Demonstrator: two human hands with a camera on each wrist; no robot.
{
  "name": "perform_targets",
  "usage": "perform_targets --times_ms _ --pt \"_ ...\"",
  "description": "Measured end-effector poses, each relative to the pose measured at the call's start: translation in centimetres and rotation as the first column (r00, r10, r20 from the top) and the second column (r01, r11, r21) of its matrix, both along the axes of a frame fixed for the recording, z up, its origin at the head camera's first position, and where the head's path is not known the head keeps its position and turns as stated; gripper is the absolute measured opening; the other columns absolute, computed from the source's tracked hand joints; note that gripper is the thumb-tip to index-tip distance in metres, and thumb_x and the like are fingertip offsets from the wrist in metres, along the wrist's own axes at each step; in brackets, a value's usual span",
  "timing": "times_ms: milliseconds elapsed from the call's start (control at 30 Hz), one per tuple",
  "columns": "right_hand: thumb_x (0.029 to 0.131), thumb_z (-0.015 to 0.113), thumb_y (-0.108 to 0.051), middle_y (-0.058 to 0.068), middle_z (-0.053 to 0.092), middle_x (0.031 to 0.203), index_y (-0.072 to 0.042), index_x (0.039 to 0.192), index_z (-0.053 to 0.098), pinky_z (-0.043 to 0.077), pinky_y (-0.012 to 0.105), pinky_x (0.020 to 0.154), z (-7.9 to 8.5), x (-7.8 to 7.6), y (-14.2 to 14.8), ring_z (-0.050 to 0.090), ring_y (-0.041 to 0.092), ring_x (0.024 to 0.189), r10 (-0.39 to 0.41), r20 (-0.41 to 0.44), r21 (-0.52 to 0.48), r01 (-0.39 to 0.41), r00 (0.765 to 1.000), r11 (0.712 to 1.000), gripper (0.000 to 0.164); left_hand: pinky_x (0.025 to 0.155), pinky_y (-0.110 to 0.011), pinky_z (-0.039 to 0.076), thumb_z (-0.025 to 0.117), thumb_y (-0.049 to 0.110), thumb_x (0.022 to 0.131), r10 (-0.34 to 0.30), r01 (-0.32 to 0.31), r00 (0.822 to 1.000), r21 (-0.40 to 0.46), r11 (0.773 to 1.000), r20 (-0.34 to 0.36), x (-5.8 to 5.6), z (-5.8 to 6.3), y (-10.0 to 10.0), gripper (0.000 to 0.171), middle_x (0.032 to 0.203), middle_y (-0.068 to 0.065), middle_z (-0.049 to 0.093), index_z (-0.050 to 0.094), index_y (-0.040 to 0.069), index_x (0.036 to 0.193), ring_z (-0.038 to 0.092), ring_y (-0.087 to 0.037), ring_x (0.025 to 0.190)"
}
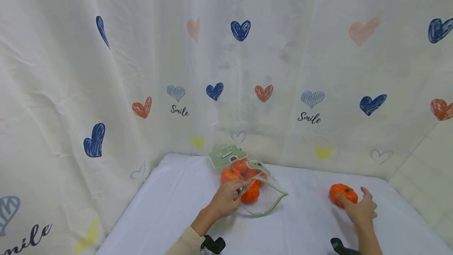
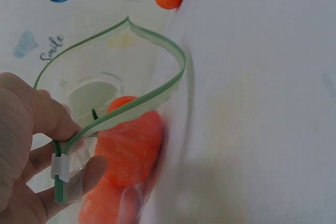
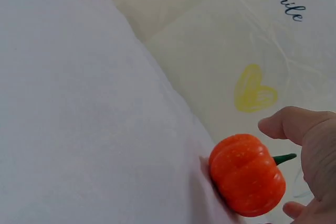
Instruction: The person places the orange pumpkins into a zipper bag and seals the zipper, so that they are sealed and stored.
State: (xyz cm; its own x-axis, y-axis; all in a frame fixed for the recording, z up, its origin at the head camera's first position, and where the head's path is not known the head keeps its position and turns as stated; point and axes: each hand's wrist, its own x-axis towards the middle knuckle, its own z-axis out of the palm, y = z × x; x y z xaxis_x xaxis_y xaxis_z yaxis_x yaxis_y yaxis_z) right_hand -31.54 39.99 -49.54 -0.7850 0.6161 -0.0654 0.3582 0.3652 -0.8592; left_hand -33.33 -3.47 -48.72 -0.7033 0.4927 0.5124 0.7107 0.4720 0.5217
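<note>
A clear zip bag (image 1: 263, 204) with a green rim lies at the table's middle, its mouth spread wide. Several small orange toy pumpkins (image 2: 128, 150) with green stems are inside it. My left hand (image 1: 226, 199) pinches the bag's rim at one corner, beside a white slider (image 2: 60, 166). Off to the right, a single orange pumpkin (image 1: 343, 194) sits on the table. Around it my right hand (image 1: 363, 210) has its thumb and fingers spread apart; in the right wrist view the thumb stands off from this pumpkin (image 3: 247, 176).
A white cloth covers the table (image 1: 304, 227). Behind its back edge hangs a pale curtain (image 1: 226, 62) printed with hearts and words. Black straps with devices (image 1: 214, 244) are on both wrists.
</note>
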Motion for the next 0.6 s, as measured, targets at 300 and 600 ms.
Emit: perform_targets --times_ms 300,600 --pt "0.096 0.065 -0.046 0.035 0.008 0.164 -0.010 0.164 0.001 0.018 0.076 0.114 -1.9 -0.6 0.5 0.009 0.057 0.139 0.128 0.028 0.055 -0.130 0.991 0.990 0.100 0.079 -0.017 0.055 0.067 -0.012 0.084 0.014 -0.014 1.000 0.004 1.000 0.025 0.0 0.0 0.1 0.060 0.117 -0.001 0.074 0.066 0.014 0.138 0.064 -0.011 0.087" --pt "0.099 0.064 -0.033 0.036 0.012 0.161 -0.006 0.164 0.004 0.021 0.075 0.114 -2.0 -0.6 0.1 0.008 0.057 0.138 0.104 0.062 0.015 -0.105 0.993 0.994 0.092 0.079 -0.016 0.055 0.067 -0.012 0.084 0.015 -0.015 0.999 0.002 1.000 0.042 0.0 0.0 0.0 0.060 0.120 0.001 0.074 0.065 0.015 0.138 0.063 -0.008 0.088"
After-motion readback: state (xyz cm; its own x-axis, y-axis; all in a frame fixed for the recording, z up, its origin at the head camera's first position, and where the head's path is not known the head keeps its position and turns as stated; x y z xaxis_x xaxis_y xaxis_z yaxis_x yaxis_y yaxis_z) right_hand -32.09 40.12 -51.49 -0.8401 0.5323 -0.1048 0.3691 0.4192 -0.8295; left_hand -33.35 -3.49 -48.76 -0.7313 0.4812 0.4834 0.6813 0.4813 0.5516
